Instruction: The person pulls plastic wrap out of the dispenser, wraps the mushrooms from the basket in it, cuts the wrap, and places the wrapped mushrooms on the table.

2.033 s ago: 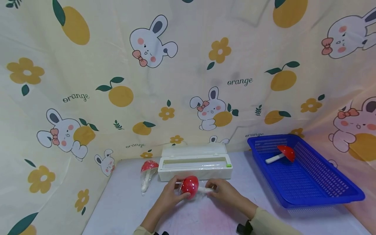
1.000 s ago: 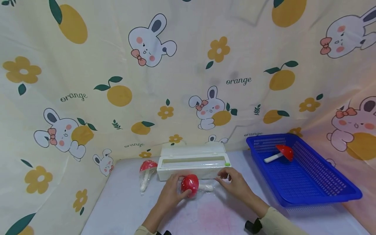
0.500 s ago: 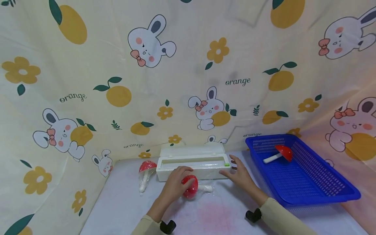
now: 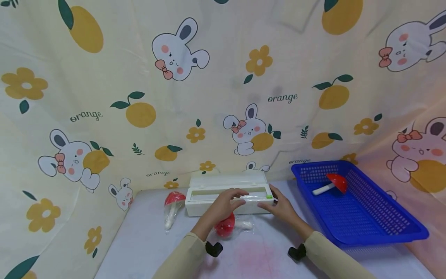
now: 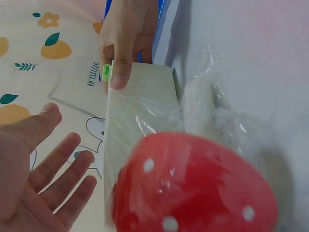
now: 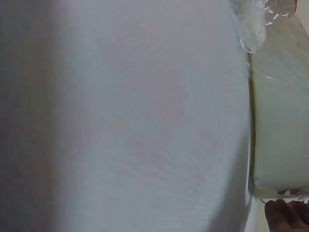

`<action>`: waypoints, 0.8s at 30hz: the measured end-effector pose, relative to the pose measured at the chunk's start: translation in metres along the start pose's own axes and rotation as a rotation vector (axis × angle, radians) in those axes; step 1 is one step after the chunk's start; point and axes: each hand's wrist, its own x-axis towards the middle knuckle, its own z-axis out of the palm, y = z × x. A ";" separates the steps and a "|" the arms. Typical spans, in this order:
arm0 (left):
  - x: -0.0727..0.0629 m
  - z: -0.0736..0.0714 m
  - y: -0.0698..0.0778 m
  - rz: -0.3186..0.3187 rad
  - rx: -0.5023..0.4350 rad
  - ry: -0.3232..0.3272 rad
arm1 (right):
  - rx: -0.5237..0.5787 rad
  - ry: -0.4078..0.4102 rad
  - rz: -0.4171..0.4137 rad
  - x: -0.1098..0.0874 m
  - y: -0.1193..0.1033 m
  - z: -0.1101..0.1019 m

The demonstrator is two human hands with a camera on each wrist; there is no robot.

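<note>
A white cling film dispenser (image 4: 198, 209) stands lidded open against the backdrop, with a small green slider (image 4: 269, 197) at its right end. My right hand (image 4: 283, 209) grips that end, thumb on the front face and fingers round the side, as the left wrist view shows. Over the dispenser's front hovers my left hand (image 4: 226, 203), fingers spread and holding nothing. Beneath it lies a toy mushroom (image 4: 224, 228) with a red, white-dotted cap, wrapped in clear film, stem pointing right. The left forearm partly covers its cap.
Left of the dispenser lies another film-wrapped mushroom (image 4: 172, 207). A blue plastic basket (image 4: 379, 238) sits on the right, holding one unwrapped mushroom (image 4: 336, 183). A patterned cloth (image 4: 195, 97) hangs behind the white table (image 4: 139, 248).
Both hands have left the wrapped mushroom, which now lies on the table. The right hand moved up to the dispenser's right end; the left let go and rose toward the dispenser.
</note>
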 end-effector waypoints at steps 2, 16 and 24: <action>0.008 0.002 0.002 -0.004 -0.018 -0.018 | 0.008 -0.002 -0.001 0.000 0.000 0.000; 0.058 0.025 -0.005 0.007 -0.147 -0.050 | 0.081 -0.049 -0.003 0.004 0.013 -0.006; 0.077 0.046 -0.006 0.019 -0.188 0.042 | 0.088 -0.051 -0.045 0.008 0.021 -0.007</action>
